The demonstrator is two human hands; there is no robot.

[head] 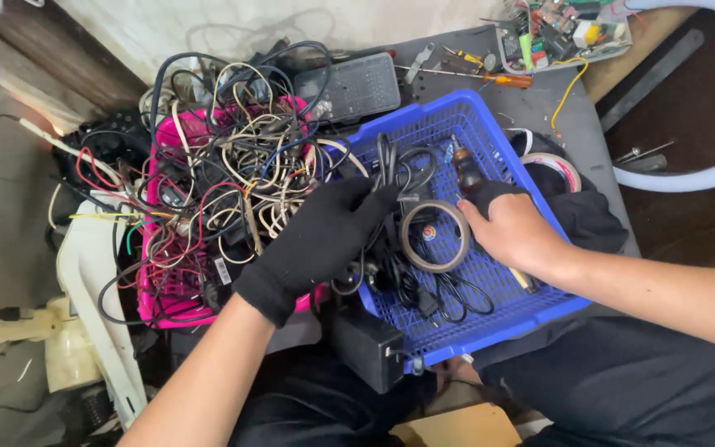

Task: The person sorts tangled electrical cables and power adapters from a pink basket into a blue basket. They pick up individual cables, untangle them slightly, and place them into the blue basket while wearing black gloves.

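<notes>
Left hand point(318, 242), in a black glove, grips a bundle of black cables point(386, 178) at the blue basket point(490, 331)'s nine o'clock rim; the pink basket point(159, 290) of tangled wires sits further toward nine. Right hand point(513, 232), bare, rests inside, fingers curled on something dark at the tape roll point(434, 236)'s three o'clock

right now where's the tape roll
In the head view, the tape roll lies in the blue basket, right of centre, between the gloved left hand and bare right hand.
</notes>
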